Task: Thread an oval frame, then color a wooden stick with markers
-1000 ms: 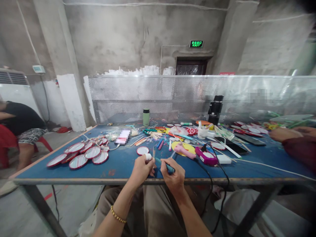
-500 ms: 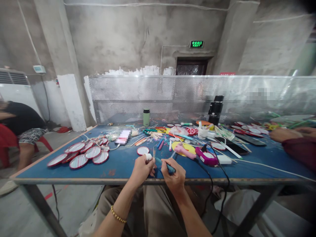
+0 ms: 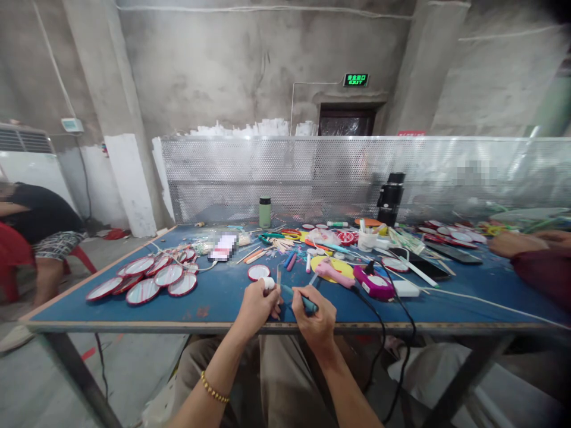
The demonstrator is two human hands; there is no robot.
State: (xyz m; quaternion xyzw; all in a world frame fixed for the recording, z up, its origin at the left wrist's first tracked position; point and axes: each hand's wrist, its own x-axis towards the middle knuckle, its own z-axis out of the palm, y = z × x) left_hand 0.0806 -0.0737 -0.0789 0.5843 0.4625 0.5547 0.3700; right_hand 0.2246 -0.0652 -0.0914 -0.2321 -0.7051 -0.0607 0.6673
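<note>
My left hand [image 3: 257,307] is closed near the table's front edge. A thin, flat wooden-looking stick [image 3: 279,277] stands upright from its fingers. A small white piece [image 3: 268,283] shows at the index finger; whether it is held or wrapped round the finger I cannot tell. My right hand [image 3: 316,315] grips a teal pen-like tool [image 3: 307,304], its tip pointing left toward the stick. Just beyond my left hand lies a round, red-rimmed disc [image 3: 259,272]. What sits between the left fingertips is partly hidden.
Several red-rimmed discs [image 3: 141,291] are piled at left, near a phone [image 3: 223,246]. To the right lie a pink glue gun [image 3: 335,272], a purple device [image 3: 373,282] and black cables [image 3: 408,321]. A green bottle [image 3: 264,213] and black flask [image 3: 390,199] stand behind. A co-worker's hand [image 3: 517,242] is at far right.
</note>
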